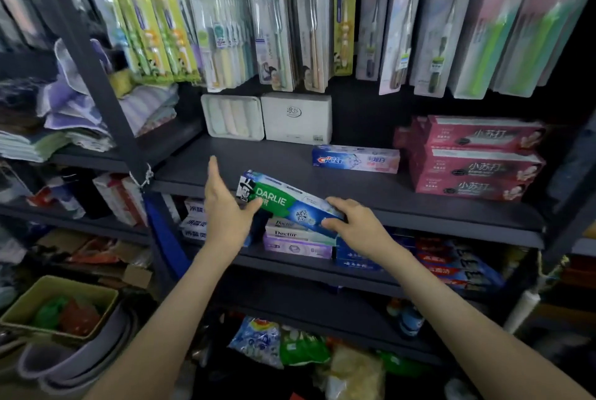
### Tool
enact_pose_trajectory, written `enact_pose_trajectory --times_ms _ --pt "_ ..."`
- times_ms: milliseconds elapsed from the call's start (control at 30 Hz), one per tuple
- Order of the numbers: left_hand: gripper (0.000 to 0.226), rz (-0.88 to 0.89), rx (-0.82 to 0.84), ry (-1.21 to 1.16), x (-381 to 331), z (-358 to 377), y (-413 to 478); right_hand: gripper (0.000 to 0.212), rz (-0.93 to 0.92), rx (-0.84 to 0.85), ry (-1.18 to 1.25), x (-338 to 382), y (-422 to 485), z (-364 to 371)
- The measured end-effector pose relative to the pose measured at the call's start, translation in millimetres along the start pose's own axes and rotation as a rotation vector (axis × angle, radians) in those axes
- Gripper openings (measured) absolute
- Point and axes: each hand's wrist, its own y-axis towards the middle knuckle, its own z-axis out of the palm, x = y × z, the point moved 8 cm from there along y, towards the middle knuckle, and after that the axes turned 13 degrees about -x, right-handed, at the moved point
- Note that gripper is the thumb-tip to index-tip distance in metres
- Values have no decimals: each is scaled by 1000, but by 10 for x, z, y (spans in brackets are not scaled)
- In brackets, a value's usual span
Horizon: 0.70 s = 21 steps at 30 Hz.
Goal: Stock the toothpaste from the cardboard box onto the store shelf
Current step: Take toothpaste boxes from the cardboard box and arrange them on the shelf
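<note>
Gripping the near end of the Darlie box (283, 202), our right hand (354, 225) pinches it between curled fingers & thumb. Our left hand (222, 206) is released: fingers straight and pointing up-shelf, only the thumb touching the box's front face near the logo, so it steadies rather than holds.

The box is at the front lip of the shelf (371, 193), not yet flat. Its long axis runs from the grip up & left, away from us, w/ the far end over the board and the gripped end hanging off the edge. We judge the next move is a push along that axis plus a turn to square it w/ the lip. The right hand drives since it alone has hold; the left sits at the far end to guide.

Thin printed card, glossy, long rectangular carton w/ sharp corners. It should slide easily on the matte dark board.

Further back lies a Crest box (354, 159), flat & lengthwise. To its right is a pink stack (474, 157) of like cartons. Behind hang toothbrush packs (290, 28) in clear blister. The cardboard box we can't pick out.
</note>
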Motion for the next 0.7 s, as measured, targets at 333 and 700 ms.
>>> enact_pose_trajectory --times_ms 333,700 --pt "47 823 308 666 437 1027 1256 43 70 -30 -134 24 1410 745" --pt "50 725 271 647 819 1773 1935 48 -17 -418 -455 -245 1510 664"
